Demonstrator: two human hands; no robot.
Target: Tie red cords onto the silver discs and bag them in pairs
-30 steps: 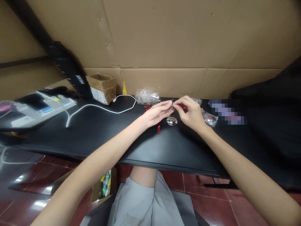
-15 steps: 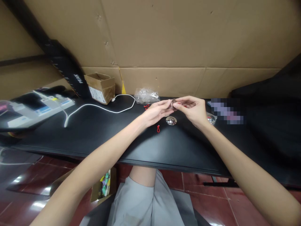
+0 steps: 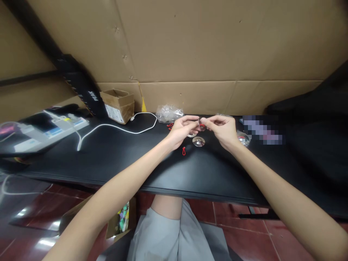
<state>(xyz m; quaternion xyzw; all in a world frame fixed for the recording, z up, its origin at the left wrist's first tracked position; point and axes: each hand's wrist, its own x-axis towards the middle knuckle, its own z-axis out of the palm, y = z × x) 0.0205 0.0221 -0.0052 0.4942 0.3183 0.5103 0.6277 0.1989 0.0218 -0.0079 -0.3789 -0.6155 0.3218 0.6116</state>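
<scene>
My left hand (image 3: 181, 129) and my right hand (image 3: 223, 129) meet above the black desk (image 3: 114, 159), fingertips pinched together on a small shiny metal piece with a red loop (image 3: 201, 125). Just below the hands a round silver disc (image 3: 198, 141) lies on the desk. A loose red loop (image 3: 184, 150) lies left of the disc, and another red loop (image 3: 170, 125) sits behind my left hand.
A crumpled clear plastic bag (image 3: 169, 112) and a white cable (image 3: 114, 127) lie at the back. A small cardboard box (image 3: 117, 105) stands left of them. Another clear bag (image 3: 243, 137) lies right of my right hand. Cardboard sheets line the wall. Boxes sit at far left.
Both hands stayed pinched on the small piece and lifted it slightly, with my right fingers turning over it. The disc and loops on the desk have not moved.
</scene>
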